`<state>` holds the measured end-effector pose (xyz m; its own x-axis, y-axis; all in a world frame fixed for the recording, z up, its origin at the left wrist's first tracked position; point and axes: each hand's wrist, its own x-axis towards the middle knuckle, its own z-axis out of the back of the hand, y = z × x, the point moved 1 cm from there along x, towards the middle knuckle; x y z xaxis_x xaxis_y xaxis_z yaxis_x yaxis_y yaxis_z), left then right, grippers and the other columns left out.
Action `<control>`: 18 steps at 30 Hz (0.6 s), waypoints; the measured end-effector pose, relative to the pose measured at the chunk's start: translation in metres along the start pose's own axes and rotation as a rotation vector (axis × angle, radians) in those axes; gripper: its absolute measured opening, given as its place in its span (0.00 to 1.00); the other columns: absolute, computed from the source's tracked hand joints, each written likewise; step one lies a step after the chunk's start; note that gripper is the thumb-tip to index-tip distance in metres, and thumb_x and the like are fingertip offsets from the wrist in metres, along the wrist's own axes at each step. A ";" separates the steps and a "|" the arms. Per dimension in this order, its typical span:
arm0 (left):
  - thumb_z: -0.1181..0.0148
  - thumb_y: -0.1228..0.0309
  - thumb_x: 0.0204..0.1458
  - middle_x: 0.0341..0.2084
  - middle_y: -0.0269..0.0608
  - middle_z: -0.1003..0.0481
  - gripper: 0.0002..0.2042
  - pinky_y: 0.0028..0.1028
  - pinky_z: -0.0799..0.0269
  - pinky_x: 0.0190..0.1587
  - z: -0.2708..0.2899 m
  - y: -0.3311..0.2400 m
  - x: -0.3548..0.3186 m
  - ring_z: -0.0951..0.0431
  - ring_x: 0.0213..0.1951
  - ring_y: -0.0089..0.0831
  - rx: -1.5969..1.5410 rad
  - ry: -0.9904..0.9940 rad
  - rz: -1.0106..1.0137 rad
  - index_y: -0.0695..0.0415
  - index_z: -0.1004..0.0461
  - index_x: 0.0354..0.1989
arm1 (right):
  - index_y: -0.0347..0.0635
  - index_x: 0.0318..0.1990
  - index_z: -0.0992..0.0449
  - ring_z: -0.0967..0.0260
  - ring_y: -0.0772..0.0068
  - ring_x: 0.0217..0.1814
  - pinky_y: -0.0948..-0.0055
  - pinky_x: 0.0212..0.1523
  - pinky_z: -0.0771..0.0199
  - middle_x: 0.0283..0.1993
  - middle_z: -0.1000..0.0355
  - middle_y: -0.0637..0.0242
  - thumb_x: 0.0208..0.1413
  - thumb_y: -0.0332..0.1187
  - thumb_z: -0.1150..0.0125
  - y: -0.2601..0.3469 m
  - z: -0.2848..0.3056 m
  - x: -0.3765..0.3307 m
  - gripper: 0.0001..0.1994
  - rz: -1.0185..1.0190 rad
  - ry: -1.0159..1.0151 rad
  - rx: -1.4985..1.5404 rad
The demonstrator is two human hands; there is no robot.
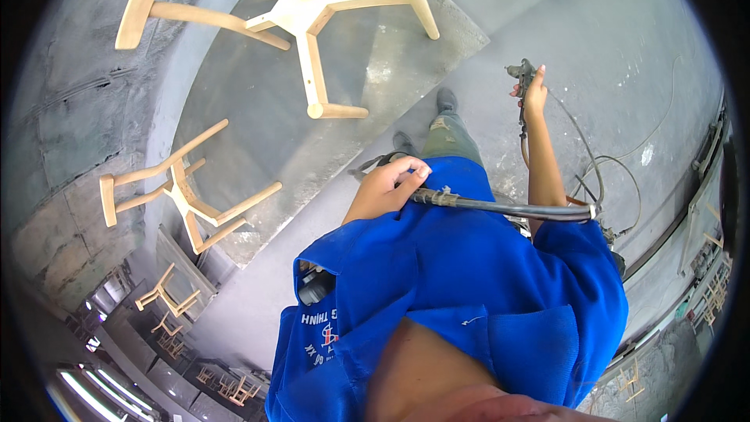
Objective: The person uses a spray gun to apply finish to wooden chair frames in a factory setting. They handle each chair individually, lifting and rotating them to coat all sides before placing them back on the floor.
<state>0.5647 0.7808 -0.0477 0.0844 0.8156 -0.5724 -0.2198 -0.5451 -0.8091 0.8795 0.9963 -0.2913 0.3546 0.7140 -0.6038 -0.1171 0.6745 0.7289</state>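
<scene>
While two bare wooden chair frames (187,195) (301,16) lie upturned on the grey platform (375,62) in the upper left of the frame, legs in the air, nothing is being sprayed at this instant; the step in hand looks like hose handling between passes. Further left and lower, more small frames (166,293) stand in a row, too small to read closely. At centre, the left hand (388,184) is curled shut around the dark hose (500,207) just where a metal fitting joins it; the hose runs rightward across the blue shirt (437,289) toward the right arm. In the upper right of centre, the right hand (536,87) is closed on the spray gun (522,78), held upright and near the body, well apart from both frames and not aimed at either; whether a finger rests on the trigger I cannot tell. Thinner lines (617,180) trail over the concrete floor (625,55) at right. As I judge it, the next move calls for slack fed through the left hand and the gun swung left toward the nearer frame.
</scene>
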 end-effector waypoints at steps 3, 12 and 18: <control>0.44 0.56 0.64 0.38 0.42 0.19 0.17 0.29 0.28 0.47 0.006 0.022 -0.014 0.19 0.44 0.32 0.003 0.048 0.041 0.58 0.22 0.46 | 0.34 0.38 0.23 0.26 0.72 0.22 0.76 0.15 0.39 0.23 0.27 0.63 0.66 0.66 0.71 0.026 -0.006 -0.080 0.41 0.307 0.074 0.233; 0.47 0.60 0.67 0.40 0.37 0.20 0.17 0.26 0.30 0.52 -0.001 0.052 -0.008 0.24 0.46 0.24 -0.009 0.240 0.034 0.63 0.23 0.46 | 0.27 0.50 0.22 0.26 0.69 0.31 0.65 0.34 0.27 0.28 0.23 0.59 0.66 0.65 0.63 0.050 -0.025 -0.195 0.41 0.890 0.724 0.037; 0.49 0.57 0.67 0.33 0.35 0.22 0.18 0.26 0.29 0.43 -0.072 0.049 0.059 0.24 0.37 0.22 -0.078 0.324 -0.114 0.59 0.21 0.44 | 0.38 0.29 0.21 0.30 0.65 0.28 0.64 0.37 0.29 0.25 0.25 0.60 0.73 0.54 0.68 0.039 0.082 -0.153 0.34 0.729 0.758 -0.074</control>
<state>0.6288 0.7883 -0.1302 0.4108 0.7750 -0.4801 -0.1172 -0.4774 -0.8709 0.8966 0.8976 -0.1440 -0.4941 0.8648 -0.0894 -0.1334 0.0262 0.9907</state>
